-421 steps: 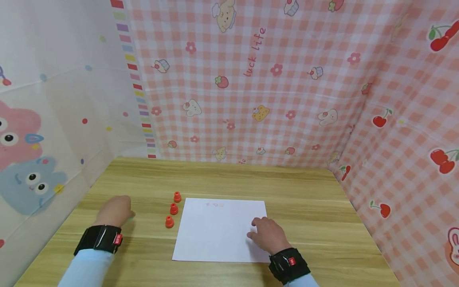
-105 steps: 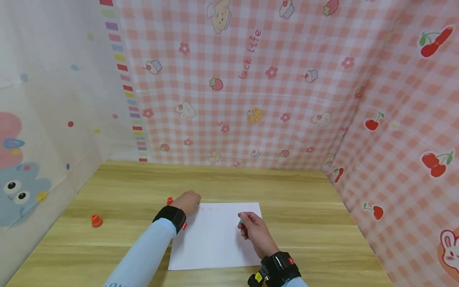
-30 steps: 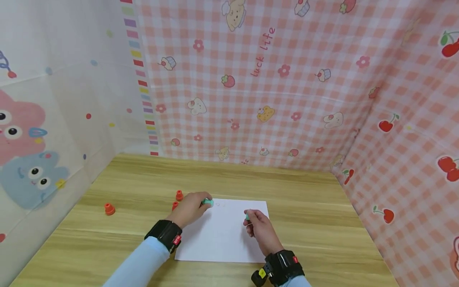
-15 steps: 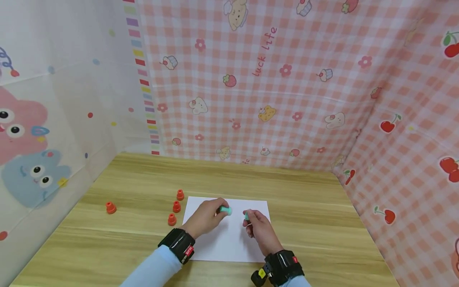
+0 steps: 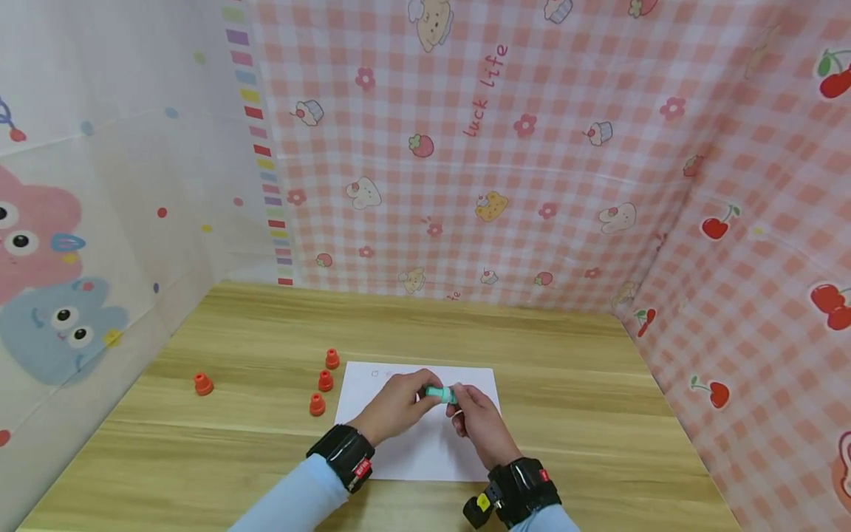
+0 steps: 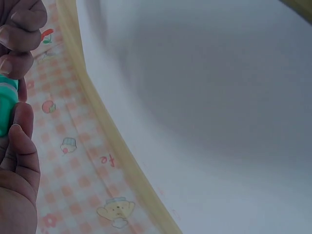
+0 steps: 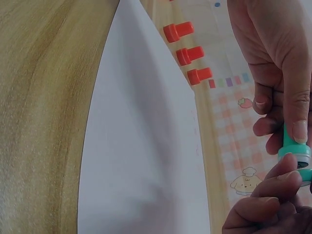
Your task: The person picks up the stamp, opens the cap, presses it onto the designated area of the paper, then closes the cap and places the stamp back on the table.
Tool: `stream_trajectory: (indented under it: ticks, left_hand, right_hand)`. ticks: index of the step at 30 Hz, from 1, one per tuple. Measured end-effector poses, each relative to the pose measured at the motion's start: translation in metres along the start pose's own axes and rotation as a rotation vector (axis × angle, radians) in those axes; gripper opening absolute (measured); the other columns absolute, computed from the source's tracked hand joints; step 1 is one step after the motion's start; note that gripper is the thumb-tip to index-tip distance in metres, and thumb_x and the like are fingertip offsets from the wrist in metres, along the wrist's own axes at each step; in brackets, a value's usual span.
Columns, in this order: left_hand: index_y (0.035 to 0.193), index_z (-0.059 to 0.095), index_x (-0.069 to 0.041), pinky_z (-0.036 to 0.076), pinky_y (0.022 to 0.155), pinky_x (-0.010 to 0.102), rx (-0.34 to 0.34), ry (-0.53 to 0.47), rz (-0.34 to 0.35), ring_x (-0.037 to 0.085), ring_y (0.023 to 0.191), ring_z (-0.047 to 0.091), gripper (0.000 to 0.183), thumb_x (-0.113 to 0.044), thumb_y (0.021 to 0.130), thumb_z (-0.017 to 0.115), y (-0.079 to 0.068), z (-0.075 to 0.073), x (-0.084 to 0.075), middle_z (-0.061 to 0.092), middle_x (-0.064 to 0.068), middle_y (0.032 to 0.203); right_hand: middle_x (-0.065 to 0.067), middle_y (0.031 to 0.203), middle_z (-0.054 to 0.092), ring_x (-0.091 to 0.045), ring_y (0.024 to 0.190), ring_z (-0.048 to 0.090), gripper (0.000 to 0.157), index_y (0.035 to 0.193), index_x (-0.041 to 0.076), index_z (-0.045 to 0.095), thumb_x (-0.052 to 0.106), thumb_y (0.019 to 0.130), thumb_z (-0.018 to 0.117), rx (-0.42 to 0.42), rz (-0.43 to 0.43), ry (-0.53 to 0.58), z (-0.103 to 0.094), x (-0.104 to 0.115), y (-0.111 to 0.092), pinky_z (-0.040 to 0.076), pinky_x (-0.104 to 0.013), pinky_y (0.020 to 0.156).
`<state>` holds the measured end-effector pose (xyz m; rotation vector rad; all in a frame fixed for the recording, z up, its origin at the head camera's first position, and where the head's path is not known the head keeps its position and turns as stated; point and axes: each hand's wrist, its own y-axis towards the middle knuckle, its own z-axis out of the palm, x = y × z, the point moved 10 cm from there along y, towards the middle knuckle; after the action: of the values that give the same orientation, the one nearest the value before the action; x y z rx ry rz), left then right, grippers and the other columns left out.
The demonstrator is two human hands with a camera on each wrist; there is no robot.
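Left hand [image 5: 392, 408] pinches a green stamp [image 5: 435, 392] over the paper [image 5: 425, 457]; right hand [image 5: 488, 428] pinches a green cap [image 7: 306, 174] just beside the stamp's end. Three red stamps [image 5: 325, 381] stand in a row on the surface [image 5: 565, 362], left of the paper, with a fourth [image 5: 203, 385] farther left.

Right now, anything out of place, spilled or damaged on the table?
One red piece looks stray: it sits alone, left of the row of three red pieces beside the paper. No spill or damage visible.
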<state>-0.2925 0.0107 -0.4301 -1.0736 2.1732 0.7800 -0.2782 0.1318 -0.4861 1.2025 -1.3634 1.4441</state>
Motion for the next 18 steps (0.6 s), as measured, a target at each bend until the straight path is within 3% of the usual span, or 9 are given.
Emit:
stream_trajectory:
  ticks: [7, 18]
  left_hand:
    - [0.103, 0.064, -0.014, 0.043, 0.064, 0.024, -0.003, -0.001, 0.013, 0.008, 0.074, 0.051, 0.006, -0.014, 0.097, 0.065, 0.0013, 0.0011, -0.0037, 0.062, -0.006, 0.085]
    - [0.100, 0.066, -0.013, 0.045, 0.064, 0.024, -0.026, -0.015, 0.044, 0.006, 0.071, 0.052, 0.005, -0.013, 0.095, 0.067, 0.0007, 0.0025, -0.0096, 0.062, -0.009, 0.082]
  right_hand:
    - [-0.003, 0.085, 0.054, -0.016, 0.070, 0.046, 0.037, 0.105, 0.005, 0.056, 0.040, 0.106, 0.043, 0.023, -0.018, 0.005, 0.0038, 0.0022, -0.0006, 0.037, -0.026, 0.063]
    - [-0.003, 0.084, 0.054, -0.016, 0.072, 0.046, 0.037, 0.108, 0.005, 0.056, 0.039, 0.107, 0.041, 0.034, 0.009, 0.040, 0.0051, -0.0010, -0.0004, 0.038, -0.026, 0.064]
